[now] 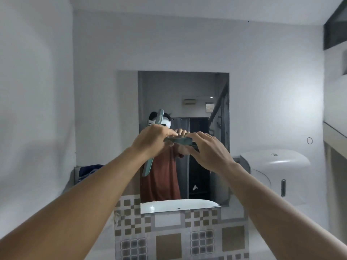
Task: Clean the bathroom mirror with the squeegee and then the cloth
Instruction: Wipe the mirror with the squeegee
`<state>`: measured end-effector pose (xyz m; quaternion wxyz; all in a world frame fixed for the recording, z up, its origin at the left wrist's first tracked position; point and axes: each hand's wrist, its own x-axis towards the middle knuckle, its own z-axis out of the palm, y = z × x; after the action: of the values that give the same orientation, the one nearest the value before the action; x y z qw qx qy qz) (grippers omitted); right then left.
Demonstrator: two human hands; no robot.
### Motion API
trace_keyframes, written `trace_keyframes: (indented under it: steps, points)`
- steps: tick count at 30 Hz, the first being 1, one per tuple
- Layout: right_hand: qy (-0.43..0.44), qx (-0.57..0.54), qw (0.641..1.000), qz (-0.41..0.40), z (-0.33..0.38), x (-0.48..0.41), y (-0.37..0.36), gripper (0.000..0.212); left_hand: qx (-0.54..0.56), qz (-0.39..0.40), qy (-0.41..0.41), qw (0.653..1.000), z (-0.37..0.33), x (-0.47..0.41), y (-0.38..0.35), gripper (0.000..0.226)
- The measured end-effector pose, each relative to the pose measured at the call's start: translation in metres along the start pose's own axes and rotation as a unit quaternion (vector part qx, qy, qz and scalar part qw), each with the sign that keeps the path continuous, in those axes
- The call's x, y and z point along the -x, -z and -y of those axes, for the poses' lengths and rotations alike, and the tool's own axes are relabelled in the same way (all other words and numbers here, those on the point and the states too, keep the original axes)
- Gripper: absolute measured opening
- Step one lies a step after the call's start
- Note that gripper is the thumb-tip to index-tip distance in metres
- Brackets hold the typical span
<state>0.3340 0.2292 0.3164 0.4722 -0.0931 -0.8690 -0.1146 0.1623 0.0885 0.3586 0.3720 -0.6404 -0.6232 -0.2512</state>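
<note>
A rectangular mirror [199, 87] hangs on the white wall ahead. A teal squeegee [148, 166] is held in front of its left edge, the long blade running nearly upright from the top at about head height to below my wrist. My left hand [152, 141] is closed around the blade's middle. The squeegee's handle [180, 141] points right, and my right hand [208, 151] grips it. Both hands meet just before the glass. A dark blue cloth [88, 170] lies on a small ledge at the left of the mirror.
A white paper dispenser [272, 171] is mounted on the wall to the right of the mirror. Patterned brown and grey tiles [169, 237] cover the wall below it. A ledge [334, 136] juts from the right wall.
</note>
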Motion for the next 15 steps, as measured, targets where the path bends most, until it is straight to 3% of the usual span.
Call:
trace_keyframes:
  steps: [3, 8, 11, 15]
  points:
    - [0.003, 0.019, 1.0, -0.021, -0.017, -0.019, -0.009, 0.046, -0.049, -0.088, 0.019, 0.995, 0.017, -0.007, 0.001, 0.038]
    - [-0.029, 0.035, 0.997, -0.057, -0.046, -0.051, -0.018, 0.044, -0.067, -0.214, 0.134, 0.965, 0.06, -0.01, -0.006, 0.037]
    - [-0.046, 0.051, 0.995, -0.074, -0.062, -0.075, -0.017, 0.04, -0.095, -0.22, 0.165, 0.957, 0.078, -0.001, -0.021, 0.039]
    - [-0.028, 0.059, 0.991, -0.114, -0.067, -0.112, -0.018, 0.04, -0.149, -0.166, 0.161, 0.962, 0.087, 0.017, -0.05, 0.053]
